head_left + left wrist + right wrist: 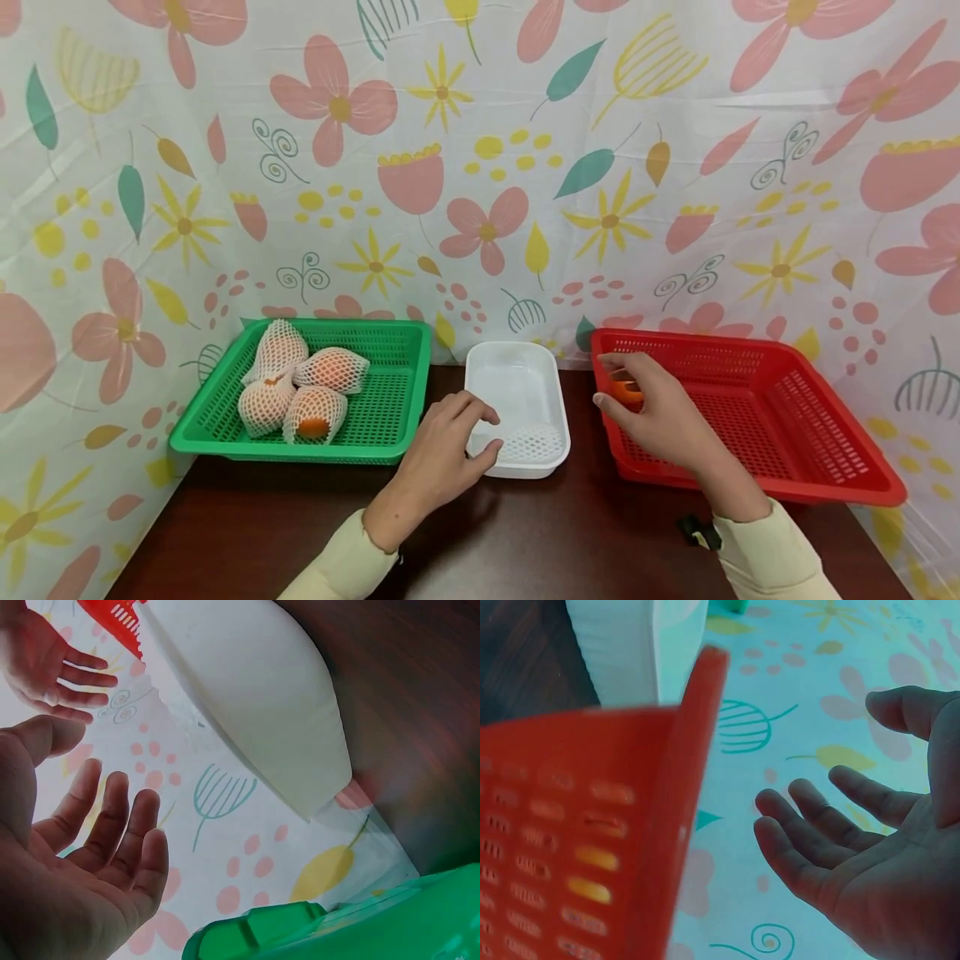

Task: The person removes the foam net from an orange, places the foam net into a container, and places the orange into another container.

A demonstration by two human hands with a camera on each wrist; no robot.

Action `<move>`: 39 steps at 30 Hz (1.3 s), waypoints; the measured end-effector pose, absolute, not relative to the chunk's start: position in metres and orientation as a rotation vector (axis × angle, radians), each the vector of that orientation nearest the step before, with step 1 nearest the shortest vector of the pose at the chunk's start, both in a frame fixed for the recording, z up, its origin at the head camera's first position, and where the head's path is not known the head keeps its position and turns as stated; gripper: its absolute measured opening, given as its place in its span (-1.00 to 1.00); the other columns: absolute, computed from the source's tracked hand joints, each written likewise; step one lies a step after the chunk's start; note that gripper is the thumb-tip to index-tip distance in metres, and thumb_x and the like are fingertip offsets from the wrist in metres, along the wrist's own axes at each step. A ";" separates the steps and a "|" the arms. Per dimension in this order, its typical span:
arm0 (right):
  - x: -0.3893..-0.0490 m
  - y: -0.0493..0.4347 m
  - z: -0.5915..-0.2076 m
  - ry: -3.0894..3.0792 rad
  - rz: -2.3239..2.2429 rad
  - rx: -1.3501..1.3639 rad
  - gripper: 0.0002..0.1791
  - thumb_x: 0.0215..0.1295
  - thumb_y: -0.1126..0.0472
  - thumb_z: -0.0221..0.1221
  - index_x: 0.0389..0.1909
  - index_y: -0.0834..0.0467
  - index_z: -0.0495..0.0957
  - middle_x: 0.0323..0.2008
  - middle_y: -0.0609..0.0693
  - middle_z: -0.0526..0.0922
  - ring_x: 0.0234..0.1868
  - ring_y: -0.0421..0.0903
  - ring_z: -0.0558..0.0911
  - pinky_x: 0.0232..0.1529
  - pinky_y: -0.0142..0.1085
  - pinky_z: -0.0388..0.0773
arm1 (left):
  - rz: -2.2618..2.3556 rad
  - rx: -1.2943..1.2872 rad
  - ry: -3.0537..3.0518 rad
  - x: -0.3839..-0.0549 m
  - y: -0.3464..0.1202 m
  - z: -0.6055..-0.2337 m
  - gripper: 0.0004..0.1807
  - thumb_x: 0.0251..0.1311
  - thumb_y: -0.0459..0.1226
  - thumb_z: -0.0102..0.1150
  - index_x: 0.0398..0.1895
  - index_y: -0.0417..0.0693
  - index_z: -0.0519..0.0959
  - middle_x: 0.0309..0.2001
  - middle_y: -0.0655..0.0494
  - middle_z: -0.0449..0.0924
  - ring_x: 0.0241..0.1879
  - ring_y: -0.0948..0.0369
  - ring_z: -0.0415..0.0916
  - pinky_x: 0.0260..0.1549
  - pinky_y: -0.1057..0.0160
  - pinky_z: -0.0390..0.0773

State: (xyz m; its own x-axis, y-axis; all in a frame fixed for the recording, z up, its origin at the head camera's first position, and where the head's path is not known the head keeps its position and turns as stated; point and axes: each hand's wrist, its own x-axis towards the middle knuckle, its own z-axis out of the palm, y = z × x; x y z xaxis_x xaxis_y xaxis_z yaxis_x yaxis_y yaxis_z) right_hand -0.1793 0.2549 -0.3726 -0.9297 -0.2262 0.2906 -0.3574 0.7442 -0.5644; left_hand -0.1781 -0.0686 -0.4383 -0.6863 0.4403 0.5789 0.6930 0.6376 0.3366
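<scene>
My left hand [447, 437] hovers at the left rim of the white tray [504, 379], its fingers loosely bent and holding nothing. A white foam net sleeve [531, 444] lies in the near end of that tray. Over the left side of the red basket [750, 433] is my right hand [660, 408]. An orange fruit [627, 390] sits in the basket beneath it, partly hidden by the fingers. In the right wrist view, the right hand [855, 825] is above the basket's rim with its fingers spread and nothing in its grasp.
A green basket [390, 329] on the left holds several fruits in foam nets [330, 369], grouped at its left side. All containers stand on a dark wooden table [525, 533], before a flower-patterned cloth [480, 125] hanging behind and at the sides.
</scene>
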 end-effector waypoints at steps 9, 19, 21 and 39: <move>-0.162 0.247 -0.381 -2.638 0.944 0.535 -0.35 0.28 0.22 0.48 0.37 0.04 0.50 0.21 -0.04 0.61 0.14 0.02 0.63 0.14 -0.31 0.64 | -0.757 -0.886 -2.388 -0.179 -0.072 -0.436 -0.77 0.26 -0.16 0.48 -0.10 0.10 0.65 -0.12 0.24 0.58 -0.08 0.19 0.54 0.14 -0.03 0.47; -0.147 0.240 -0.389 -2.599 0.890 0.563 -0.36 0.29 0.23 0.47 0.36 -0.04 0.51 0.18 -0.14 0.61 0.15 -0.07 0.61 0.13 -0.33 0.58 | -0.769 -0.884 -2.391 -0.177 -0.077 -0.432 -0.76 0.25 -0.16 0.50 -0.09 0.11 0.64 -0.14 0.28 0.56 -0.10 0.18 0.53 0.11 -0.03 0.50; -0.144 0.239 -0.389 -2.594 0.885 0.567 -0.34 0.27 0.24 0.49 0.37 -0.06 0.51 0.18 -0.16 0.60 0.15 -0.09 0.60 0.13 -0.36 0.56 | -0.773 -0.884 -2.392 -0.177 -0.079 -0.431 -0.76 0.25 -0.16 0.50 -0.09 0.10 0.65 -0.15 0.29 0.55 -0.11 0.19 0.52 0.10 -0.01 0.50; -0.124 0.229 -0.403 -2.595 0.904 0.606 -0.31 0.25 0.21 0.51 0.37 -0.16 0.50 0.19 -0.26 0.55 0.17 -0.21 0.53 0.18 -0.53 0.45 | -0.762 -0.813 -2.438 -0.175 -0.104 -0.431 -0.76 0.24 -0.15 0.52 -0.10 0.15 0.64 -0.10 0.28 0.57 -0.07 0.22 0.55 -0.03 0.07 0.56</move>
State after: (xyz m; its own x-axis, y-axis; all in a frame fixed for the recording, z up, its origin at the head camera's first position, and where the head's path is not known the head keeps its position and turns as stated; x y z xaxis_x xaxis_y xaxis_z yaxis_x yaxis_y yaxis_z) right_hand -0.1237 0.2294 -0.4032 -0.8564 -0.2834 0.4315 -0.4902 0.7087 -0.5074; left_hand -0.1748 -0.1036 -0.4308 -0.7209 0.3967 0.5683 0.6497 0.6723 0.3549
